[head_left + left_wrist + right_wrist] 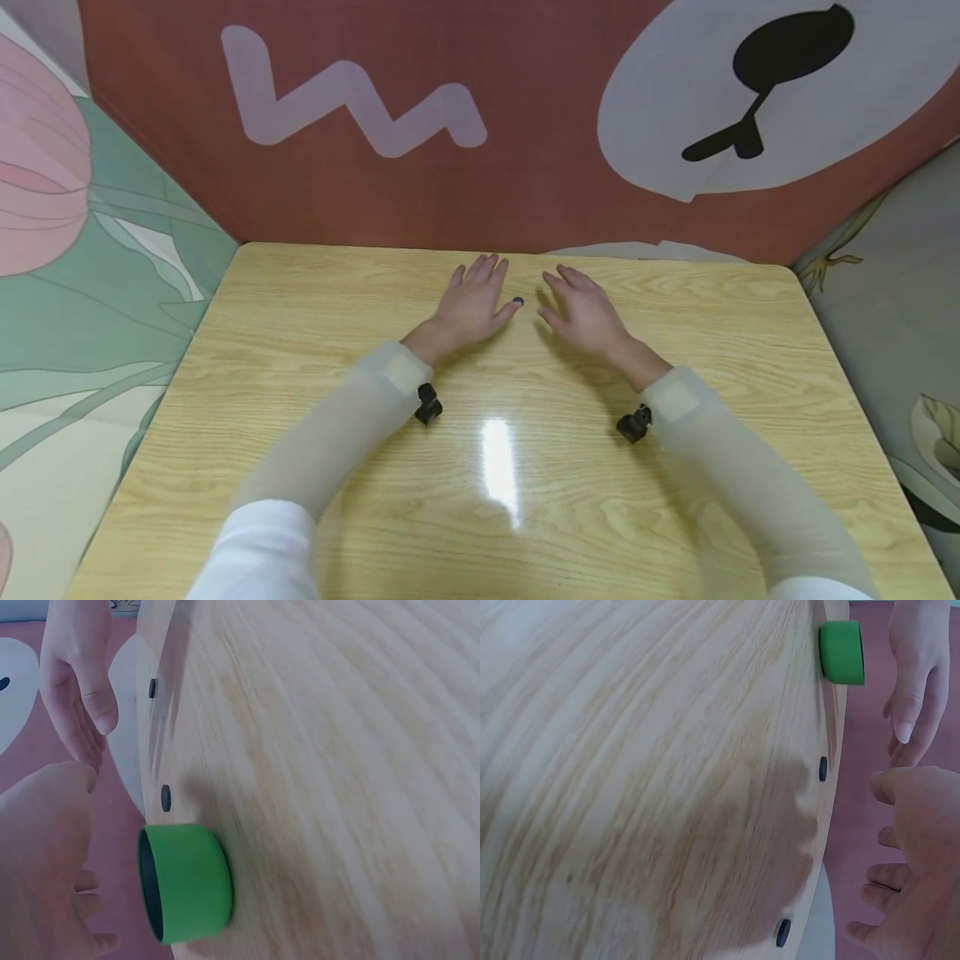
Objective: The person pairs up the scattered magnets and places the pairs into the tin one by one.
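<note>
My left hand (468, 309) is held over the far part of the table, fingers extended and spread. A green cup (191, 883) stands on the table below it, hidden by that hand in the head view. By the left thumb's tip in the head view shows a small dark disc (518, 301). My right hand (588, 318) hovers to the right, fingers loosely extended, palm down. The right wrist view shows one black disc (823, 769) between the hands and another black disc (783, 932) beside the right hand. Neither hand holds anything.
The wooden table (420, 517) ends at a reddish patterned backdrop (525, 192) just beyond my fingertips. A green leaf-patterned panel (105, 333) rises on the left, and a grey patterned one (885, 275) on the right. Small black devices (428, 405) sit at both wrists.
</note>
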The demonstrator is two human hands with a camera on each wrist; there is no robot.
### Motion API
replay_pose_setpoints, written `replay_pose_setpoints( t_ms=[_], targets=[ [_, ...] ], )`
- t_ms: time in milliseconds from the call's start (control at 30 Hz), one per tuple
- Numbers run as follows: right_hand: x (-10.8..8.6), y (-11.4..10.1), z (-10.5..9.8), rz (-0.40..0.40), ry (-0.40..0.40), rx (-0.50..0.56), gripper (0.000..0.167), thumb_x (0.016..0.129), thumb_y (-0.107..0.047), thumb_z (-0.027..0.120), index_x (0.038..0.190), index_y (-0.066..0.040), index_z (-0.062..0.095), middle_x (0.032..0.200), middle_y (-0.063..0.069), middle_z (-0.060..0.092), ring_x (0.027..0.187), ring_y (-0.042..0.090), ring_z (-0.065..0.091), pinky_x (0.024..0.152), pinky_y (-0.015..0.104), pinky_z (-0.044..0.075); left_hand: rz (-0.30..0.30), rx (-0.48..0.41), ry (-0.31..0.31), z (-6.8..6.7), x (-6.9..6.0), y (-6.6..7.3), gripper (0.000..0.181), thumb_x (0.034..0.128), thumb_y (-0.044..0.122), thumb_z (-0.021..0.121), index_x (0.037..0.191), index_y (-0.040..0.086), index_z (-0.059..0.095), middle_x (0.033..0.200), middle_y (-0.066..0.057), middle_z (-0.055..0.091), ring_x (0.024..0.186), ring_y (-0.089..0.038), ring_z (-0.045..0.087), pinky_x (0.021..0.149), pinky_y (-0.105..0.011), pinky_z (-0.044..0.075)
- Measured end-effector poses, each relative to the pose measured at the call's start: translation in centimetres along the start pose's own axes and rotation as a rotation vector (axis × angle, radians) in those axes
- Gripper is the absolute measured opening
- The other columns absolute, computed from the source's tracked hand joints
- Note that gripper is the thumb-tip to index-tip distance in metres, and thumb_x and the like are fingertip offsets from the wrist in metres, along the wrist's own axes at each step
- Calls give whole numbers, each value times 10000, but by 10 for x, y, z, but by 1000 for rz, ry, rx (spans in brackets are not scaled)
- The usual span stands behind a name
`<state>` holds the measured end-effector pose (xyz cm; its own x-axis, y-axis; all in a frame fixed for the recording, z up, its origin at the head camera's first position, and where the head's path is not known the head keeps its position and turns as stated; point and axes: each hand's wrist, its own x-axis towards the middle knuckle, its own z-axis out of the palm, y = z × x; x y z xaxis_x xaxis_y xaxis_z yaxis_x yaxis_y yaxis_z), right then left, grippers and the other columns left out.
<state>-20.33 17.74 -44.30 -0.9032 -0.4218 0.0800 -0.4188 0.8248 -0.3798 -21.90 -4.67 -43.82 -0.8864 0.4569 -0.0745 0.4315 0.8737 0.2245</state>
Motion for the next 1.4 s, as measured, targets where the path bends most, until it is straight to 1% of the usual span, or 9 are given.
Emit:
replay_pose_setpoints(
  t_ms=[333, 500, 700, 833, 933, 1000, 1067, 1233, 1400],
  targets=[
    [-6, 18, -4, 25, 24, -7, 625, 1002, -264, 655, 1507, 38, 444, 1546, 309, 385, 1450, 472, 329, 1163, 619, 277, -25, 46, -74, 2, 13, 12, 749, 1066, 516, 431, 1627, 72, 211, 1669, -110, 252, 1546, -279, 195, 1235, -536, 145],
    [-10, 26, -7, 55, 20, 5, 620, 1001, -251, 658, 1504, 43, 446, 1541, 314, 387, 1451, 475, 320, 1164, 623, 269, -36, 83, -98, 4, 19, 17, 696, 1063, 500, 461, 1610, 104, 291, 1639, -71, 332, 1516, -253, 278, 1222, -520, 205],
    [-15, 34, -7, 82, 6, 16, 588, 1006, -233, 651, 1483, 57, 467, 1527, 322, 400, 1442, 475, 333, 1160, 619, 280, -39, 120, -73, 6, 23, 25, 551, 1053, 436, 536, 1519, 146, 485, 1507, -42, 506, 1390, -242, 454, 1140, -476, 347],
    [-17, 41, -7, 91, 3, 13, 557, 1010, -212, 642, 1462, 71, 484, 1509, 327, 418, 1426, 478, 352, 1155, 616, 292, -70, 138, -59, 8, 26, 33, 405, 1051, 366, 568, 1398, 163, 609, 1364, -30, 592, 1265, -237, 530, 1078, -458, 398],
    [-19, 46, -7, 96, 9, 6, 543, 1008, -195, 643, 1448, 86, 493, 1491, 328, 440, 1410, 482, 370, 1147, 614, 305, -107, 134, -40, 9, 27, 40, 278, 1061, 245, 549, 1289, 146, 673, 1261, -39, 625, 1178, -239, 559, 1044, -450, 429],
    [-20, 49, -7, 103, 13, 8, 539, 1007, -186, 643, 1442, 94, 495, 1483, 328, 451, 1403, 483, 377, 1145, 612, 309, -132, 133, -26, 12, 28, 46, 235, 1055, 165, 539, 1233, 127, 688, 1210, -53, 626, 1129, -239, 568, 1014, -432, 456],
    [-22, 52, -7, 110, 13, 10, 529, 1008, -179, 639, 1434, 101, 500, 1472, 327, 463, 1395, 484, 387, 1141, 606, 318, -161, 138, -22, 14, 28, 52, 229, 1043, 109, 541, 1220, 112, 685, 1181, -64, 623, 1099, -234, 579, 982, -405, 485],
    [-24, 58, -5, 122, 16, 45, 486, 1011, -161, 630, 1405, 104, 527, 1423, 317, 515, 1355, 482, 431, 1126, 597, 345, -224, 139, -22, 21, 27, 61, 197, 1025, 91, 570, 1197, 80, 668, 1138, -78, 610, 1072, -224, 597, 922, -353, 526],
    [-27, 63, 0, 143, 33, 78, 406, 1011, -140, 620, 1345, 87, 583, 1347, 284, 578, 1290, 462, 494, 1087, 585, 392, -251, 144, 4, 26, 26, 64, 183, 1035, 73, 545, 1165, 57, 673, 1124, -88, 618, 1074, -225, 593, 899, -340, 541]
  ],
)
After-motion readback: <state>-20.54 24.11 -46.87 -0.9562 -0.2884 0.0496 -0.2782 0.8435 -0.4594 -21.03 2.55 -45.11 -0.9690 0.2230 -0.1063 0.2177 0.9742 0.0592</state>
